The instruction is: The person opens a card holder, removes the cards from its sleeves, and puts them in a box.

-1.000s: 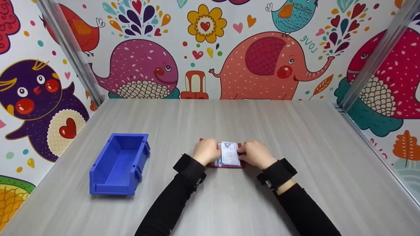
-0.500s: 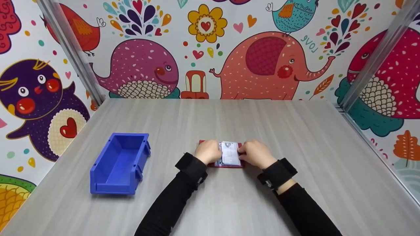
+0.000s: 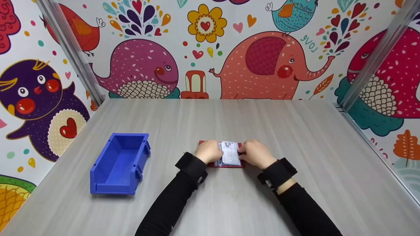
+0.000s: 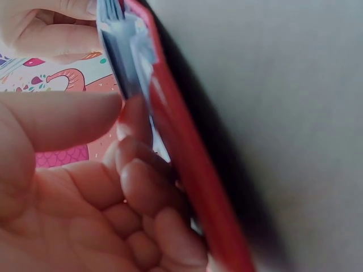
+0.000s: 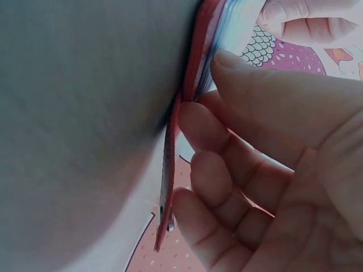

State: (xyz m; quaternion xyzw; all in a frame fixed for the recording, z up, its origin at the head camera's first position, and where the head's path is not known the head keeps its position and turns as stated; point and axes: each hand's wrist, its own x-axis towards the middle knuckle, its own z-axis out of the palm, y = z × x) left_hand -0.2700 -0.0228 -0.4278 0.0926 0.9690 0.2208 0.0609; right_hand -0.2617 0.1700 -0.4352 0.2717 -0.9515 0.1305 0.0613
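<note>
A red card holder (image 3: pixel 226 166) lies opened out on the table, with a stack of clear card sleeves (image 3: pixel 230 154) on top. My left hand (image 3: pixel 208 152) is at its left side; in the left wrist view its thumb and forefinger pinch the sleeves' edge (image 4: pixel 116 56), other fingers curled against the red cover (image 4: pixel 181 153). From the right, my right hand (image 3: pixel 257 153) pinches the sleeves' other edge, thumb on top. A red strap with a metal snap (image 5: pixel 166 209) sticks out beside its fingers in the right wrist view.
To the left on the table (image 3: pixel 279 121) stands a blue plastic bin (image 3: pixel 113 188) with nothing visible in it. Printed cartoon panels (image 3: pixel 147 65) and metal posts (image 3: pixel 370 62) border the table at the back and sides.
My left hand has shifted very slightly right and toward me over the card holder, showing more of its red left edge. The right hand looks the same.
</note>
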